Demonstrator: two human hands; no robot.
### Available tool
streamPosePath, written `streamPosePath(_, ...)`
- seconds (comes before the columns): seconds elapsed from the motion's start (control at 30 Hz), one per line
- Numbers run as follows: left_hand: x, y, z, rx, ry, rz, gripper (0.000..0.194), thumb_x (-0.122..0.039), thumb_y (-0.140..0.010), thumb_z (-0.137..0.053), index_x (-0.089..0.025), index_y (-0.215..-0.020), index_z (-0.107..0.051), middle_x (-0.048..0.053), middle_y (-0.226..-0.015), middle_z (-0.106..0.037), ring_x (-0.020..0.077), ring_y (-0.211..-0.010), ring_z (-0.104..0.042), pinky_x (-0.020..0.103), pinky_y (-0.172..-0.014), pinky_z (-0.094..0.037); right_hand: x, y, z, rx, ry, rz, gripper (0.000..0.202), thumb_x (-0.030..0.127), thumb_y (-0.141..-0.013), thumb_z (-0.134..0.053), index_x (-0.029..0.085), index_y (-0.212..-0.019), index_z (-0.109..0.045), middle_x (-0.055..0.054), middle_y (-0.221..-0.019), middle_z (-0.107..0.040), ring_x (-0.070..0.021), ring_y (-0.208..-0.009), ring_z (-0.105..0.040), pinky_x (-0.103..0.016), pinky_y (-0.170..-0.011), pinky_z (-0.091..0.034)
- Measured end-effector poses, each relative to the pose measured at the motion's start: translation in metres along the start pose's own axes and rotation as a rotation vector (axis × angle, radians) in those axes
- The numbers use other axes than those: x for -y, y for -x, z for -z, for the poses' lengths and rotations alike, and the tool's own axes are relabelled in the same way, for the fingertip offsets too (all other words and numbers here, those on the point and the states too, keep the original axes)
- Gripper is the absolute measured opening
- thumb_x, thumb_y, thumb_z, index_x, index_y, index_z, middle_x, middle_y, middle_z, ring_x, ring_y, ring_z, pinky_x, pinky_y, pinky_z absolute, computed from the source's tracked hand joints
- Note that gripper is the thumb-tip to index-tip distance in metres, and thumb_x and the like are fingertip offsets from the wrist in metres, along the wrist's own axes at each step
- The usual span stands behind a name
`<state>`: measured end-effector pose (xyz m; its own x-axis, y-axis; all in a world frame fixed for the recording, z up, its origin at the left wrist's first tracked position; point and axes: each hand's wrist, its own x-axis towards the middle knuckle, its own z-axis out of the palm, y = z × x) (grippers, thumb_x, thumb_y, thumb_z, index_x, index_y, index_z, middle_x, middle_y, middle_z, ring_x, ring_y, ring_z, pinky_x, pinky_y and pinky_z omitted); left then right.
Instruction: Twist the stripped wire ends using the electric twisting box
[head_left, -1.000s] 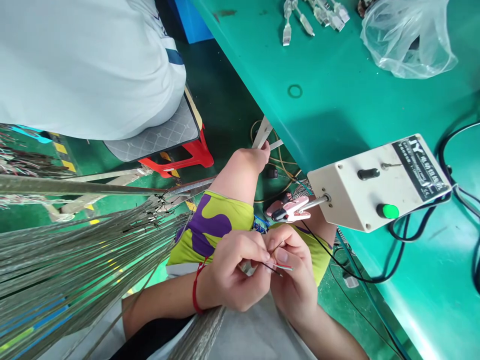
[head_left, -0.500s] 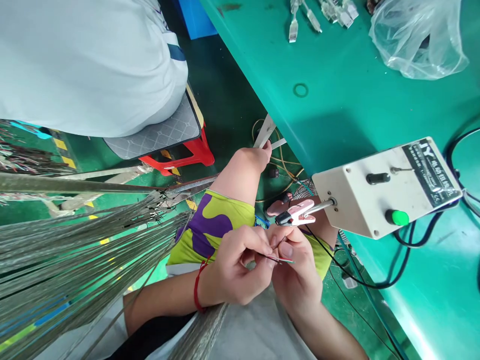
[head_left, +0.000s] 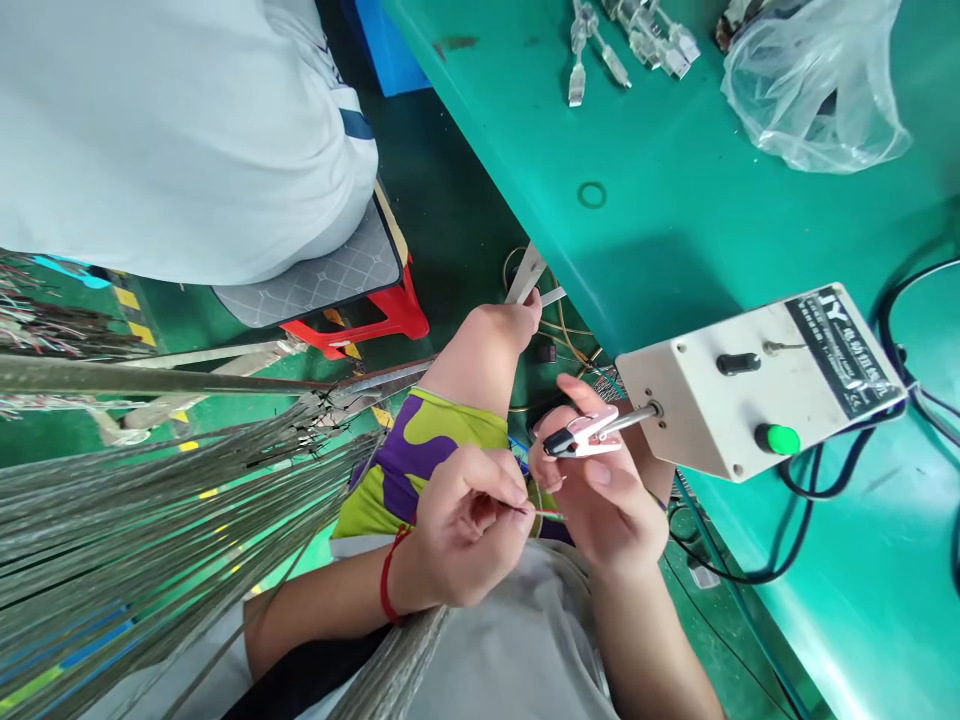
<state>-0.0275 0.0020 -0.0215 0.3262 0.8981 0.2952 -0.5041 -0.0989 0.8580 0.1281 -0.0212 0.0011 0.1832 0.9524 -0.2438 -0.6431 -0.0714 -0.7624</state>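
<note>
My left hand (head_left: pixel 472 530), with a red string at its wrist, pinches a thin cable end. Fine red and green wires (head_left: pixel 551 514) stick out from its fingertips toward the right. My right hand (head_left: pixel 611 505) has its fingers apart and lies behind and just below a pink and black clip (head_left: pixel 581 438). The clip sits on a metal shaft coming out of a beige machine box (head_left: pixel 757 385). Whether my right fingers touch the clip, I cannot tell. A bundle of grey cables (head_left: pixel 394 660) hangs below my left forearm.
The box stands on a green table (head_left: pixel 675 220), with black cords behind it. USB plugs (head_left: pixel 649 40) and a clear plastic bag (head_left: pixel 817 90) lie farther back. Many grey cables (head_left: pixel 187 530) hang over a rail at left. Someone in white sits on a stool (head_left: pixel 322 270).
My right hand has let go of the wires and moved right and up to the clip, its fingers opening. My left hand keeps its pinch and has shifted slightly left.
</note>
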Motion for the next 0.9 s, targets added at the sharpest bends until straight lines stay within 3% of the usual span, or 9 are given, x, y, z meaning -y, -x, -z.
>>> streamPosePath(0.17,0.009,-0.008,0.005,-0.117,0.032,0.092,0.015,-0.023,-0.115,-0.076,-0.025,-0.107,-0.065,-0.005,-0.083,-0.056,0.0102,-0.068,-0.049,0.02,-0.065,-0.045,0.007,-0.019,0.011,0.128,-0.036,0.089,0.043,0.047,-0.1,-0.093,0.033,-0.14,-0.089,0.003,-0.079,-0.056,-0.0114,-0.053,-0.037,-0.025,-0.048,-0.039)
streamPosePath(0.27,0.012,-0.012,0.005,-0.125,0.09,0.102,0.019,-0.028,-0.115,-0.079,-0.026,-0.105,-0.063,-0.006,-0.08,-0.055,0.0098,-0.064,-0.045,0.021,-0.063,-0.043,0.001,-0.025,0.011,0.194,-0.094,0.086,0.036,0.058,-0.104,-0.094,0.039,-0.135,-0.09,0.011,-0.067,-0.047,-0.0057,-0.04,-0.019,-0.02,-0.037,-0.026)
streamPosePath(0.33,0.012,-0.013,0.004,-0.12,0.139,0.11,0.02,-0.029,-0.115,-0.078,-0.026,-0.105,-0.061,-0.007,-0.077,-0.051,0.0093,-0.061,-0.041,0.021,-0.061,-0.041,-0.003,-0.028,0.009,0.223,-0.107,0.079,0.042,0.067,-0.101,-0.095,0.038,-0.132,-0.09,0.014,-0.06,-0.043,-0.0034,-0.034,-0.013,-0.018,-0.032,-0.021)
streamPosePath(0.5,0.013,-0.013,0.002,-0.112,0.226,0.11,0.016,-0.028,-0.117,-0.075,-0.027,-0.109,-0.061,-0.008,-0.077,-0.046,0.0082,-0.06,-0.034,0.02,-0.06,-0.039,-0.012,-0.03,0.006,0.216,-0.093,0.093,0.046,0.076,-0.098,-0.092,0.034,-0.116,-0.095,0.015,-0.046,-0.038,-0.0027,-0.03,-0.007,-0.017,-0.031,-0.016)
streamPosePath(0.6,0.016,-0.013,0.001,-0.112,0.236,0.115,0.016,-0.026,-0.117,-0.075,-0.026,-0.109,-0.062,-0.008,-0.079,-0.047,0.0076,-0.06,-0.035,0.02,-0.06,-0.039,-0.016,-0.028,0.007,0.165,-0.071,0.123,0.047,0.077,-0.102,-0.087,0.033,-0.116,-0.095,0.015,-0.037,-0.035,-0.0046,-0.027,-0.009,-0.018,-0.032,-0.018)
streamPosePath(0.77,0.02,-0.014,0.001,-0.13,0.228,0.123,0.017,-0.026,-0.117,-0.076,-0.026,-0.108,-0.062,-0.008,-0.079,-0.049,0.0079,-0.061,-0.037,0.02,-0.061,-0.039,-0.02,-0.022,0.01,0.063,-0.003,0.147,0.044,0.075,-0.103,-0.086,0.033,-0.111,-0.095,0.014,-0.034,-0.041,-0.0056,-0.027,-0.008,-0.018,-0.032,-0.021)
streamPosePath(0.9,0.019,-0.014,0.0,-0.134,0.184,0.112,0.017,-0.027,-0.116,-0.076,-0.027,-0.108,-0.062,-0.008,-0.078,-0.05,0.0093,-0.061,-0.039,0.021,-0.062,-0.039,-0.023,-0.021,0.016,0.011,0.059,0.155,0.054,0.084,-0.101,-0.082,0.032,-0.108,-0.092,0.014,-0.033,-0.039,-0.0077,-0.026,-0.012,-0.019,-0.032,-0.024)
